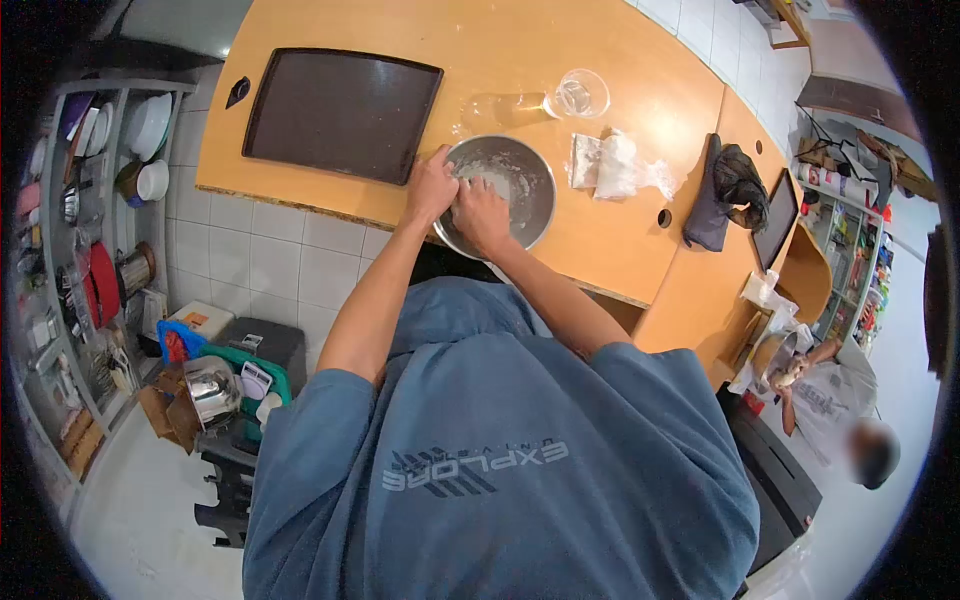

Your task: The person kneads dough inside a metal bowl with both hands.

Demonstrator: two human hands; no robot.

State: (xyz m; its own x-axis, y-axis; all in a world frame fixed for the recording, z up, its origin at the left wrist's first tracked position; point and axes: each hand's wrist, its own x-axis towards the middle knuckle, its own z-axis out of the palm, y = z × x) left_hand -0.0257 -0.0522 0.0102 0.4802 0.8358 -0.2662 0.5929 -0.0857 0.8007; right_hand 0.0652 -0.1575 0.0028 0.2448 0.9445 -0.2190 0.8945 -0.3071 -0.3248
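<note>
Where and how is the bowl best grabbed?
Probably take the bowl by its right rim, coming from the right: the round edge is exposed there, while the left hand and right hand occupy its left and near sides.

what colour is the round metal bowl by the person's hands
The round metal bowl is silvery grey, as the head view shows.

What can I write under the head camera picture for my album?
Left hand and right hand at a metal bowl, a dark tray nearby on the table.
</note>
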